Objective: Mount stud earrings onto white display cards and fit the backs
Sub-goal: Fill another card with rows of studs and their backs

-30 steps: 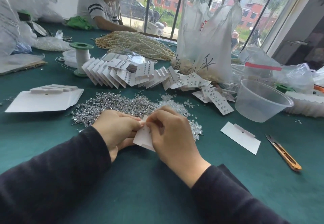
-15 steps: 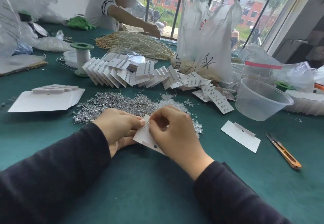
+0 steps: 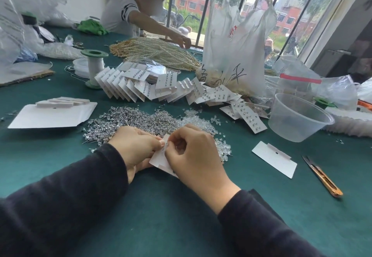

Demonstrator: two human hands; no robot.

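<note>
Card (image 3: 159, 161): light, bendy paper, likely creases; grip by the edges.
Left hand (image 3: 134, 146): pinches card's upper edge.
Right hand (image 3: 193, 156): fingers curled, pinching card.

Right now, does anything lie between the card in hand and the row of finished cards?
Yes. The pile of loose studs and the clear backs lie on the table between the held card and the finished cards; both are low.

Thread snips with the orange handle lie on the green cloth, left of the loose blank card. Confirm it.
Not left. The head view shows the thread snips with the orange handle lying on the green cloth to the right of the loose blank card.
</note>
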